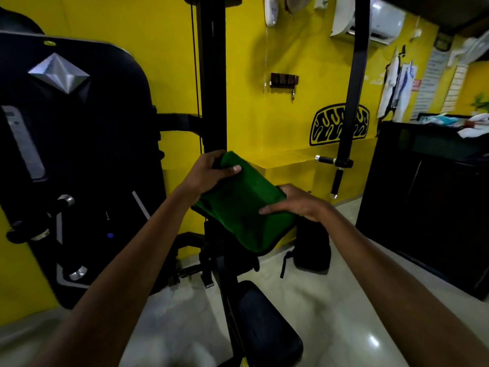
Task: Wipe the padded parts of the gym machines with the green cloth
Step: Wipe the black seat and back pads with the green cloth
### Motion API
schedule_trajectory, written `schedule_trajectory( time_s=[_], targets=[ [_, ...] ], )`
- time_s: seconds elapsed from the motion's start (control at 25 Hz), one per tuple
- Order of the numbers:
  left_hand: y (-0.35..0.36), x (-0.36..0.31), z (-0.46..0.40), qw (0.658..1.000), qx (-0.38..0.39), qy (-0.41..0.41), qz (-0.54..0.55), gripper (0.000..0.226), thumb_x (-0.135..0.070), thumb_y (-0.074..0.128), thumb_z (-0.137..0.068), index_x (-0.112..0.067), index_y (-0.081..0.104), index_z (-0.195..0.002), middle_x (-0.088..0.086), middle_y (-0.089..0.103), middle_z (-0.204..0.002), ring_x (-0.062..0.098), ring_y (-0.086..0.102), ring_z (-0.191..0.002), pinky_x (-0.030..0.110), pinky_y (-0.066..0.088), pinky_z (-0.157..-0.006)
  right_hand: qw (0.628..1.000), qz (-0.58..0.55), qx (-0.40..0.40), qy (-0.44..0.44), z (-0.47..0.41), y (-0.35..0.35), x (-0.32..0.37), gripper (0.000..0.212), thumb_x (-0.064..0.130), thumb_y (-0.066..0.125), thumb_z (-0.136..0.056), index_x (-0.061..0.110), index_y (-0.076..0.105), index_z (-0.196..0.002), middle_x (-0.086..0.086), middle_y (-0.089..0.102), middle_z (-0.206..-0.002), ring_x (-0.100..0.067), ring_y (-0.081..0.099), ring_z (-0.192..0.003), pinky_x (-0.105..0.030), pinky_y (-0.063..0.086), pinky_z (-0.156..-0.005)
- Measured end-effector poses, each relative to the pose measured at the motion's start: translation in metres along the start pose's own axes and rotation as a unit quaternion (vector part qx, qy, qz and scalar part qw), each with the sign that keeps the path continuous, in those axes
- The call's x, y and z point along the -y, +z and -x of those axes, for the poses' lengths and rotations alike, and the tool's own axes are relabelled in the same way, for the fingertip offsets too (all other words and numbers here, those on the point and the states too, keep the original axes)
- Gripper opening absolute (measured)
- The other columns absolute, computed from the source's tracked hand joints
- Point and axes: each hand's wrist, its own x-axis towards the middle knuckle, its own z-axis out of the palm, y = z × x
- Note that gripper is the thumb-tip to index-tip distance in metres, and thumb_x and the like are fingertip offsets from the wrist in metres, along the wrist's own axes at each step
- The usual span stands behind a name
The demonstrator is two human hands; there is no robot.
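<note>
Up on the tilted black pad [267, 251] of the machine, the green cloth [239, 205] is draped over nearly the whole surface, so only a dark edge peeks out along the bottom. Left hand [209, 170] has its grip clamped on the cloth's top end, thumb lying across the fabric. Right hand [296, 203] lies flat on the lower right part, fingers straight, pressing down. Below the grip sits the black seat pad [267, 321], with a black backpack [313, 245] on the floor off to the right

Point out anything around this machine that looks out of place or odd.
One thing: a black backpack sits on the floor against the yellow wall, close behind the machine. Otherwise nothing stands out; the green cloth lies spread over the pad under both hands.
</note>
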Motion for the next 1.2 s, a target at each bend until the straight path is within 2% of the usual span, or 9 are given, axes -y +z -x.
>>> schedule_trajectory(
  time_s=[0.2,0.4,0.48,0.6,0.76,0.88,1.0,1.08,1.2],
  targets=[
    [0.005,0.034,0.002,0.991,-0.096,-0.095,-0.024,0.027,-0.02,0.074,-0.082,-0.007,0.064,-0.104,0.015,0.068,-0.105,0.029,0.066,-0.097,0.044,0.054,-0.087,0.976,0.035,-0.194,0.093,-0.009,-0.001,-0.009,0.057,0.036,0.086,-0.063,0.004,0.059,-0.103,-0.006,0.063,-0.099,-0.023,0.06,-0.09,-0.033,0.052,-0.069],
    [0.049,0.038,0.007,0.978,-0.157,-0.098,-0.097,0.03,-0.025,0.073,-0.083,-0.003,0.07,-0.103,0.005,0.068,-0.093,0.019,0.064,-0.083,0.012,0.046,-0.056,0.949,-0.005,-0.298,0.1,-0.024,0.032,0.009,0.048,0.026,0.078,-0.075,0.001,0.053,-0.108,-0.01,0.056,-0.101,-0.026,0.058,-0.095,-0.025,0.036,-0.05],
    [0.063,0.032,0.009,0.975,-0.171,-0.084,-0.114,0.031,-0.03,0.069,-0.086,-0.001,0.07,-0.098,0.009,0.069,-0.089,0.02,0.064,-0.079,0.018,0.039,-0.05,0.948,-0.035,-0.316,0.037,-0.021,0.046,0.016,0.04,0.028,0.072,-0.08,0.005,0.055,-0.108,-0.003,0.056,-0.094,-0.02,0.057,-0.089,-0.02,0.037,-0.049],
    [0.063,0.034,0.005,0.98,-0.175,-0.071,-0.057,0.036,-0.038,0.068,-0.086,-0.003,0.069,-0.095,0.012,0.071,-0.09,0.023,0.067,-0.083,0.027,0.049,-0.06,0.948,-0.06,-0.309,-0.046,-0.012,0.062,0.019,0.04,0.025,0.068,-0.083,0.013,0.053,-0.119,0.002,0.059,-0.1,-0.013,0.055,-0.088,-0.012,0.04,-0.057],
    [0.059,0.036,0.009,0.985,-0.126,-0.088,0.084,0.06,-0.05,0.083,-0.063,-0.011,0.068,-0.106,0.007,0.072,-0.1,0.021,0.07,-0.092,0.037,0.057,-0.079,0.943,-0.072,-0.284,-0.158,-0.007,0.063,0.005,0.057,0.009,0.071,-0.08,0.013,0.051,-0.134,-0.002,0.063,-0.122,-0.008,0.058,-0.108,-0.021,0.051,-0.088],
    [0.064,0.041,0.012,0.96,-0.151,-0.088,0.22,0.022,-0.01,0.067,-0.086,-0.001,0.064,-0.106,0.014,0.069,-0.096,0.025,0.068,-0.087,0.035,0.057,-0.076,0.936,0.091,-0.266,-0.212,-0.005,0.055,0.005,0.064,0.023,0.076,-0.077,0.021,0.051,-0.136,-0.001,0.055,-0.132,-0.013,0.048,-0.119,-0.028,0.042,-0.101],
    [0.066,0.034,0.014,0.939,-0.161,-0.119,0.281,0.009,-0.01,0.054,-0.094,-0.011,0.062,-0.098,0.006,0.066,-0.089,0.022,0.065,-0.083,0.033,0.054,-0.071,0.904,0.297,-0.234,-0.201,-0.007,0.048,-0.002,0.091,0.063,0.065,-0.066,0.042,0.027,-0.146,0.003,0.015,-0.158,-0.026,0.019,-0.14,-0.054,0.027,-0.109],
    [0.066,0.029,0.011,0.936,-0.153,-0.144,0.284,0.006,-0.013,0.053,-0.095,-0.017,0.058,-0.093,0.004,0.063,-0.089,0.021,0.063,-0.083,0.03,0.053,-0.067,0.909,0.316,-0.21,-0.171,-0.01,0.053,-0.008,0.106,0.062,0.067,-0.065,0.048,0.0,-0.146,0.005,-0.013,-0.159,-0.032,0.004,-0.144,-0.06,0.032,-0.105],
    [0.064,0.03,0.009,0.934,-0.111,-0.16,0.301,0.011,-0.009,0.048,-0.096,-0.011,0.058,-0.096,0.007,0.063,-0.09,0.017,0.063,-0.078,0.024,0.054,-0.062,0.875,0.388,-0.248,-0.146,-0.015,0.065,-0.015,0.111,0.039,0.071,-0.073,0.045,-0.012,-0.145,-0.002,-0.019,-0.158,-0.038,0.005,-0.141,-0.059,0.042,-0.097]
  ],
)
